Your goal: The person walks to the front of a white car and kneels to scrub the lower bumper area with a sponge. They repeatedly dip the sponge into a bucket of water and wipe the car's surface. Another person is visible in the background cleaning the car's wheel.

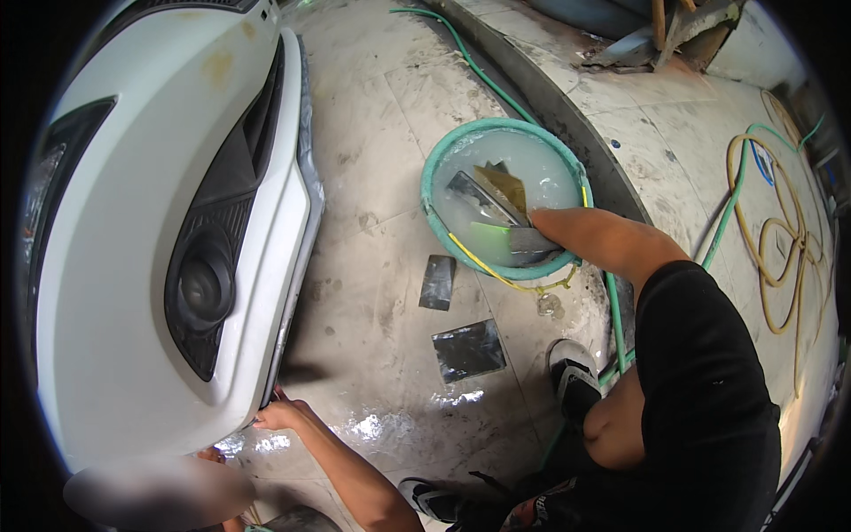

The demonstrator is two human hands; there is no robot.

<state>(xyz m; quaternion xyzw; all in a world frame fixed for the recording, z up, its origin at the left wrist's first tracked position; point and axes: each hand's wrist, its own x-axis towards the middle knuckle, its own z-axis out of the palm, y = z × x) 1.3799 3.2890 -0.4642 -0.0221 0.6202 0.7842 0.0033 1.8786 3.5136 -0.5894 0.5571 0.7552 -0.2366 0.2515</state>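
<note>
My left hand (278,413) grips the lower corner edge of a white car bumper (133,292) at the left. To the right, my right forearm (598,236) reaches into a round green tub (432,223) of cloudy water. My right hand is hidden at the water, beside a dark grey block (532,241) with a bright green part under the surface. A long flat dark-edged tool (488,199) and a brown sheet (508,189), perhaps sandpaper, lie in the tub. Two dark sheets, a small one (437,282) and a larger wet one (469,351), lie on the floor.
Another person, head blurred, is low beside the bumper, with a hand (213,455) under its corner. A green hose (479,70) runs along a floor channel (558,80) behind the tub. A coiled yellow hose (764,266) lies right. The tiled floor (372,425) is wet.
</note>
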